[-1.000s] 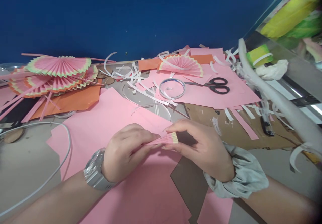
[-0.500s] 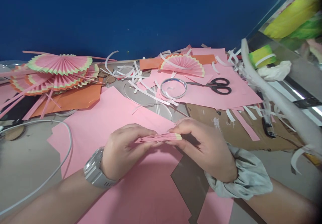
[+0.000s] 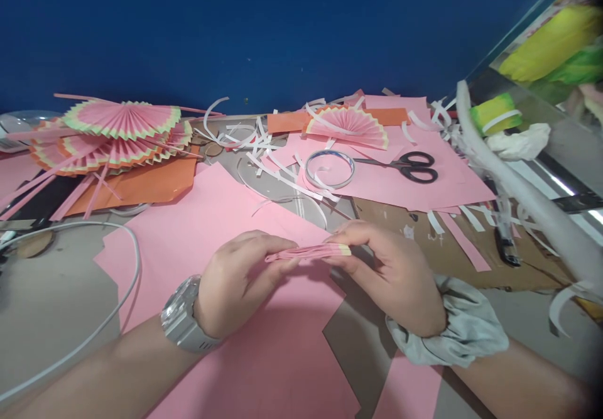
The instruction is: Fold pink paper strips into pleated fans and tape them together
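Pleated pink paper strip (image 3: 308,253), folded flat, pale yellow at its right end: pinched at the left end by the left hand (image 3: 238,281) and at the right end by the right hand (image 3: 391,277), held level just above a large pink sheet (image 3: 198,230). Behind, on pink paper: tape ring (image 3: 330,169), black scissors (image 3: 405,166), one opened pink fan (image 3: 347,127). Far left: stacked finished fans (image 3: 113,133) over orange paper (image 3: 141,183).

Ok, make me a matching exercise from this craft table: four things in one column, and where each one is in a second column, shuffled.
1 black-handled metal scissors
2 silver metal wristwatch
3 grey fabric scrunchie
4 folded pink pleated paper strip

A on the right wrist
B pinched between left hand and right hand
C on the left wrist
D on a flat pink paper sheet beside the round tape ring

Pairs: 1-D, 2-C, 3-A, 4-B
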`<state>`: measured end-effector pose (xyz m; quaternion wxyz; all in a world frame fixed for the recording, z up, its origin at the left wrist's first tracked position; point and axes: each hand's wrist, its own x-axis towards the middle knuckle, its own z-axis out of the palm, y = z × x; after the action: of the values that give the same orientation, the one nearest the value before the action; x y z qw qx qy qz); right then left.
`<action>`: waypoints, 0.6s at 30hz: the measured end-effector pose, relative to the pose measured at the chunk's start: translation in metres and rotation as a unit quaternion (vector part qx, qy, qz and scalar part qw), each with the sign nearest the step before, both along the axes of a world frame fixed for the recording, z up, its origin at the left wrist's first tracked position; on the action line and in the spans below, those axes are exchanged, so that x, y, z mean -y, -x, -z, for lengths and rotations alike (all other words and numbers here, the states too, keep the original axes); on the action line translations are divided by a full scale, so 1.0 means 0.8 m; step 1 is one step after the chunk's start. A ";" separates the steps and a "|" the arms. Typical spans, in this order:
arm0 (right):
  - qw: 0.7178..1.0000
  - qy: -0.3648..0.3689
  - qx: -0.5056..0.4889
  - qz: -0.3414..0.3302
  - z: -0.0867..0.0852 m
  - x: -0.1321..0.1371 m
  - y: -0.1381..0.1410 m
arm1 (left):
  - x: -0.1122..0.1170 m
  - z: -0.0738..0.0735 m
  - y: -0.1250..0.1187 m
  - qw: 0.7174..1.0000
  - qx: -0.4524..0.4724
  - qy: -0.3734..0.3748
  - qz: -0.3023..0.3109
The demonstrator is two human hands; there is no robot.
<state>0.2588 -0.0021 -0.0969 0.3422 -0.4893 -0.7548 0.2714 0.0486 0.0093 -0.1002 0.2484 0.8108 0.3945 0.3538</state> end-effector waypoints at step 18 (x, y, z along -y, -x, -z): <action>0.993 0.097 -0.069 -0.002 0.007 -0.010 0.002 | -0.013 0.002 0.012 0.988 -0.055 -0.121 0.074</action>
<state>0.2572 0.0061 -0.1028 0.3439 -0.4986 -0.7003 0.3777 0.0390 0.0195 -0.1016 0.1514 0.8802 0.3007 0.3346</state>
